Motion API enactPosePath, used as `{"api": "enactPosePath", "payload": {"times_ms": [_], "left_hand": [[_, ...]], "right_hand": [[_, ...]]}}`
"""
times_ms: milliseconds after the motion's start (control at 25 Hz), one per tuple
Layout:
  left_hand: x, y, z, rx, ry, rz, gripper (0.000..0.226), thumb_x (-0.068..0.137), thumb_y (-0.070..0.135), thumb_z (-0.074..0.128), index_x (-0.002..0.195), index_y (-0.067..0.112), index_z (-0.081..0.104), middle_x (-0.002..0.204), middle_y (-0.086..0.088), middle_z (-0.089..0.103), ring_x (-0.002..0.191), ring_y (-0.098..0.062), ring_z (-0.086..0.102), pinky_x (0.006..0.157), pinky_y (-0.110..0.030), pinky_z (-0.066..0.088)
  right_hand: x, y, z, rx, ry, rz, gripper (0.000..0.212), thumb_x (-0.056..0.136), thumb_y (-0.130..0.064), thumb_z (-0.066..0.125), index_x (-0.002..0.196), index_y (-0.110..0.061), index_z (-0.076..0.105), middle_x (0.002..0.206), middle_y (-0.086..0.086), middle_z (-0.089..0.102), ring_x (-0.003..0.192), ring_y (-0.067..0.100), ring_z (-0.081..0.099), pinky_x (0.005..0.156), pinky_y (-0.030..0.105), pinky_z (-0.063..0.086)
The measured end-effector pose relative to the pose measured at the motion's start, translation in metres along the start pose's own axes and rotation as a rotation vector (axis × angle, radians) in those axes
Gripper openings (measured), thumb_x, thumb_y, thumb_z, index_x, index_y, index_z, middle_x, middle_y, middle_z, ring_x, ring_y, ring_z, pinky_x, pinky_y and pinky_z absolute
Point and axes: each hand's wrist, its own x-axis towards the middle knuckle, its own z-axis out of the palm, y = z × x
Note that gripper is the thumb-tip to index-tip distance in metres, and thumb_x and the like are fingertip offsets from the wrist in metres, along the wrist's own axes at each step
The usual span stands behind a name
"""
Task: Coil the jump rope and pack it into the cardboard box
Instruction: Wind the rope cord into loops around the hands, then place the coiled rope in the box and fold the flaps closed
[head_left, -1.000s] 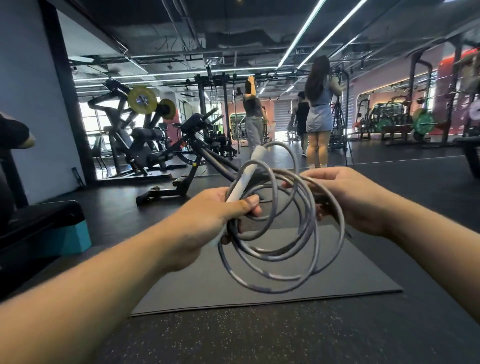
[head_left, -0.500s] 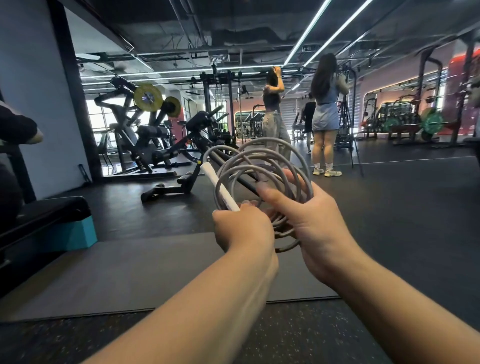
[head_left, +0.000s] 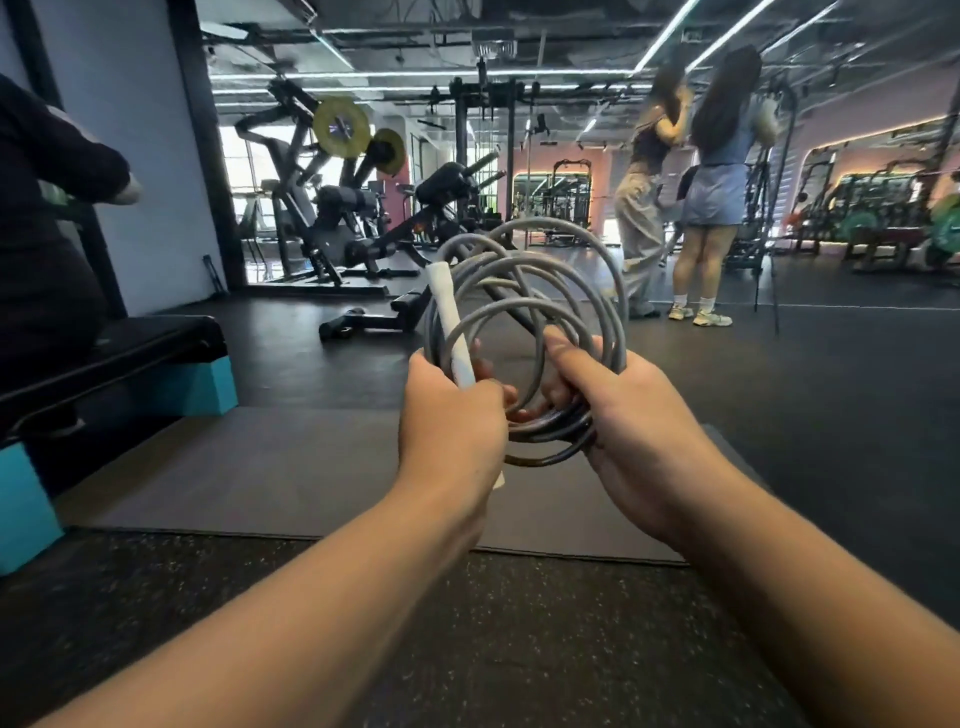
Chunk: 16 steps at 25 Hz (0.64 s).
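A grey jump rope (head_left: 524, 280) is wound into several loops, held upright in front of me at chest height. My left hand (head_left: 451, 431) is closed around its white handle (head_left: 451, 322), which sticks up and slightly left. My right hand (head_left: 631, 431) grips the bottom right of the coil, thumb up against the loops. No cardboard box is in view.
A grey floor mat (head_left: 270, 473) lies below my hands on the black rubber floor. A black bench on teal blocks (head_left: 130, 364) and a seated person (head_left: 47, 218) are at left. Weight machines (head_left: 353, 218) stand behind. Two people (head_left: 691, 182) stand at right.
The coil was tipped up from hanging low to standing upright, and the loops were gathered tighter. My hands came closer together. My view has shifted so the bench and mat sit more to the right.
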Motion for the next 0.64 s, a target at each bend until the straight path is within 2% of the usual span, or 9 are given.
{"api": "enactPosePath", "payload": {"times_ms": [80, 160, 200, 280, 360, 440, 480, 560, 640], "left_hand": [[0.0, 0.008, -0.023, 0.056, 0.021, -0.037, 0.031, 0.089, -0.004, 0.06, 0.111, 0.016, 0.054, 0.092, 0.002, 0.061, 0.081, -0.014, 0.062, 0.064, -0.026, 0.049], [0.002, 0.027, -0.058, 0.055, 0.096, -0.119, 0.032, 0.092, -0.003, 0.057, 0.116, 0.017, 0.05, 0.093, 0.002, 0.057, 0.081, -0.012, 0.059, 0.06, -0.024, 0.045], [0.003, 0.041, -0.08, 0.045, 0.149, -0.166, 0.032, 0.093, -0.004, 0.054, 0.117, 0.016, 0.05, 0.093, 0.001, 0.057, 0.081, -0.013, 0.058, 0.061, -0.025, 0.045], [0.003, 0.069, -0.126, 0.022, 0.262, -0.271, 0.036, 0.09, -0.006, 0.052, 0.121, 0.011, 0.051, 0.101, -0.008, 0.061, 0.084, -0.017, 0.061, 0.068, -0.032, 0.052], [-0.003, 0.101, -0.176, 0.01, 0.366, -0.373, 0.052, 0.084, -0.003, 0.055, 0.134, 0.012, 0.048, 0.121, -0.016, 0.064, 0.102, -0.026, 0.065, 0.087, -0.046, 0.056], [-0.021, 0.147, -0.231, 0.014, 0.492, -0.449, 0.068, 0.077, 0.008, 0.059, 0.142, 0.02, 0.044, 0.13, -0.011, 0.065, 0.115, -0.029, 0.065, 0.098, -0.05, 0.053], [-0.033, 0.17, -0.258, 0.003, 0.55, -0.462, 0.069, 0.074, 0.011, 0.063, 0.141, 0.022, 0.046, 0.127, -0.008, 0.068, 0.114, -0.027, 0.066, 0.098, -0.05, 0.053], [-0.061, 0.208, -0.306, -0.039, 0.647, -0.496, 0.058, 0.077, 0.011, 0.069, 0.132, 0.021, 0.053, 0.116, -0.005, 0.073, 0.105, -0.022, 0.071, 0.096, -0.046, 0.055], [-0.092, 0.238, -0.343, -0.034, 0.726, -0.563, 0.049, 0.086, 0.008, 0.071, 0.129, 0.022, 0.053, 0.114, -0.002, 0.073, 0.103, -0.017, 0.07, 0.098, -0.041, 0.054]], "right_hand": [[-0.003, -0.004, 0.02, 0.106, -0.065, 0.084, 0.014, 0.097, -0.008, 0.058, 0.086, -0.013, 0.066, 0.067, 0.003, 0.064, 0.064, 0.018, 0.063, 0.07, 0.034, 0.051], [-0.007, -0.016, 0.057, 0.155, -0.113, 0.182, 0.014, 0.093, -0.001, 0.057, 0.097, -0.008, 0.068, 0.08, 0.01, 0.068, 0.072, 0.025, 0.063, 0.074, 0.037, 0.051], [-0.011, -0.026, 0.082, 0.158, -0.153, 0.231, 0.017, 0.091, 0.0, 0.057, 0.099, -0.006, 0.07, 0.087, 0.014, 0.071, 0.076, 0.028, 0.063, 0.076, 0.04, 0.051], [-0.02, -0.046, 0.133, 0.188, -0.241, 0.329, 0.016, 0.084, -0.003, 0.062, 0.088, -0.012, 0.074, 0.092, 0.014, 0.075, 0.073, 0.025, 0.068, 0.075, 0.042, 0.055], [-0.029, -0.067, 0.185, 0.111, -0.297, 0.383, 0.007, 0.078, -0.016, 0.074, 0.084, -0.02, 0.075, 0.09, 0.01, 0.078, 0.075, 0.023, 0.072, 0.076, 0.047, 0.058], [-0.043, -0.09, 0.245, -0.049, -0.36, 0.424, 0.016, 0.078, -0.03, 0.082, 0.09, -0.021, 0.076, 0.084, 0.002, 0.08, 0.081, 0.022, 0.075, 0.078, 0.046, 0.059], [-0.052, -0.103, 0.275, -0.093, -0.392, 0.457, 0.017, 0.081, -0.032, 0.081, 0.091, -0.02, 0.076, 0.08, -0.002, 0.08, 0.08, 0.018, 0.076, 0.076, 0.041, 0.058], [-0.075, -0.132, 0.331, -0.124, -0.462, 0.576, 0.016, 0.088, -0.033, 0.076, 0.085, -0.017, 0.074, 0.07, -0.005, 0.078, 0.071, 0.01, 0.075, 0.069, 0.032, 0.055], [-0.1, -0.152, 0.371, -0.158, -0.593, 0.697, 0.027, 0.093, -0.034, 0.07, 0.073, -0.016, 0.07, 0.061, -0.006, 0.073, 0.06, 0.008, 0.069, 0.064, 0.031, 0.05]]}}
